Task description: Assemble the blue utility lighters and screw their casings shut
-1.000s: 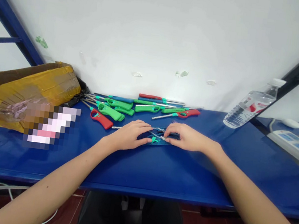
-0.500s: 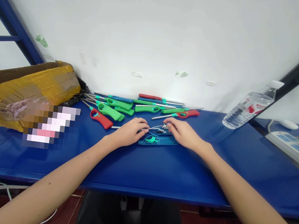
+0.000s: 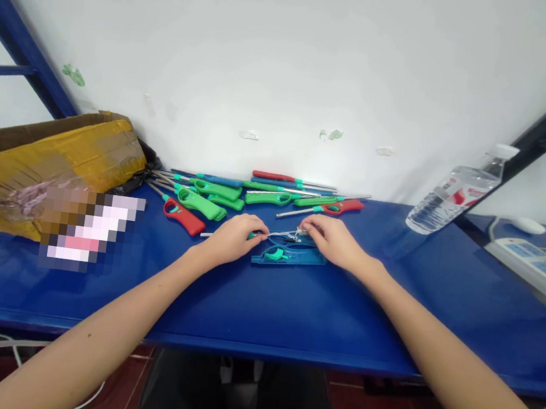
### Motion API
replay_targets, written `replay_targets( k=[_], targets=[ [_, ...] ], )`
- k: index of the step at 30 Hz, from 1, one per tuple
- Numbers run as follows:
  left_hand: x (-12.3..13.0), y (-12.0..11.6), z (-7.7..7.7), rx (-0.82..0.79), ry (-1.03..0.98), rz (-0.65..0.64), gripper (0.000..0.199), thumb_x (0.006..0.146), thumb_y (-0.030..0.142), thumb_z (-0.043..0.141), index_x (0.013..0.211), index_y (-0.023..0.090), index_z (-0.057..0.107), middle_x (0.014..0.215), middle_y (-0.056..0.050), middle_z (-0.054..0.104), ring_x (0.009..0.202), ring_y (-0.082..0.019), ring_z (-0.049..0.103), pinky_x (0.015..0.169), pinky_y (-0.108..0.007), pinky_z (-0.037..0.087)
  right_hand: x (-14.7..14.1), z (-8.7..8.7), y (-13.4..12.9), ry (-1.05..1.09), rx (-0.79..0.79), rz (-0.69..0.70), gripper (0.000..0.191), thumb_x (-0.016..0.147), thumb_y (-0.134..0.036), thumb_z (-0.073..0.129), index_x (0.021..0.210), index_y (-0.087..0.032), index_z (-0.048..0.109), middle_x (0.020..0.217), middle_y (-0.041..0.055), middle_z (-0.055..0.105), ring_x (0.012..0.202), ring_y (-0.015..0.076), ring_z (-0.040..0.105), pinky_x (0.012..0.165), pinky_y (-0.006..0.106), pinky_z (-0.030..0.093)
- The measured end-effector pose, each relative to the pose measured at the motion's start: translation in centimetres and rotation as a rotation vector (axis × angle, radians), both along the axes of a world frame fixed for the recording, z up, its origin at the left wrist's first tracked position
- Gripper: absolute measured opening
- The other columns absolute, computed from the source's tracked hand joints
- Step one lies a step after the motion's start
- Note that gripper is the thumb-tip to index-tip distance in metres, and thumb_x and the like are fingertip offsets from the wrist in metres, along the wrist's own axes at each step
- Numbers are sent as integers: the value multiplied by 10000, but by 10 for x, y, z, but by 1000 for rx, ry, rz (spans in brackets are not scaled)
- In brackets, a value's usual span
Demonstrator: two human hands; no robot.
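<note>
l hand (image 3: 237, 237) is closed in a pinch, thumb & fingertips on the l end of some thin pale wires (image 3: 282, 234); a small green bit shows btwn its fingers, can't tell what it belongs to. metal rod (image 3: 206, 234) pokes out on the far l side of that hand, pointing at the red lighter (image 3: 183, 217). r hand (image 3: 333, 242) is pinching too, fingertips on a small pale fitting (image 3: 300, 231) at the r end of the wires; its exact shape is too small to tell.

blue shell (image 3: 296, 257) lies on the bench (image 3: 239, 307) btwn the hands, on the near side of the wires, its r end just beside the r hand. teal trigger (image 3: 276, 254) sits in it, nearer the l hand. more blue plastic shows under the wires, can't tell if it's a separate pc.

green lighters (image 3: 202, 204) & more long-nosed ones lie beyond the l hand, overlapping; another red lighter (image 3: 343, 208) is just beyond the r hand, nose twd the l. taped cardboard box (image 3: 57, 166) is well to the l of the l hand, w/ a black bag (image 3: 142, 181) by its r end & a pixelated item in front. water bottle (image 3: 452, 198), capped & looking tilted in this view, is well to the r of the r hand, w/ a white power strip (image 3: 541, 267) farther r.
</note>
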State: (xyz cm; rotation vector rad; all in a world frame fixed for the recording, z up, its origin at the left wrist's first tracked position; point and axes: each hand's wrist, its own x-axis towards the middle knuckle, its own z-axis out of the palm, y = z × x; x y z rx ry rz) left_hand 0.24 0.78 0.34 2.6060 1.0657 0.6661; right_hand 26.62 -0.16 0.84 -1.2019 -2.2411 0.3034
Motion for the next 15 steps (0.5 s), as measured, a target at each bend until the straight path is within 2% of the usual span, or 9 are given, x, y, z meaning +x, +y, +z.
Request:
replay_targets(
  k=[10,15],
  targets=[
    [-2,2,-6,55,-26,27,199,928,170,544,1037,176,711,1041,-66,715,956,-210,662,880,-340,519,0,-3,-1,-101,29,-21,228,984,-278,453,989,-195,666,966,65,708,871,217,648,779,339,489],
    [-3,-3,-1,106,-53,8,209,943,240,551,1064,182,711,1071,-77,681,987,-211,641,909,-356,515,1,-5,-2,-179,58,-46,199,968,-255,481,1022,-208,667,995,62,716,918,233,642,808,363,494]
  ],
)
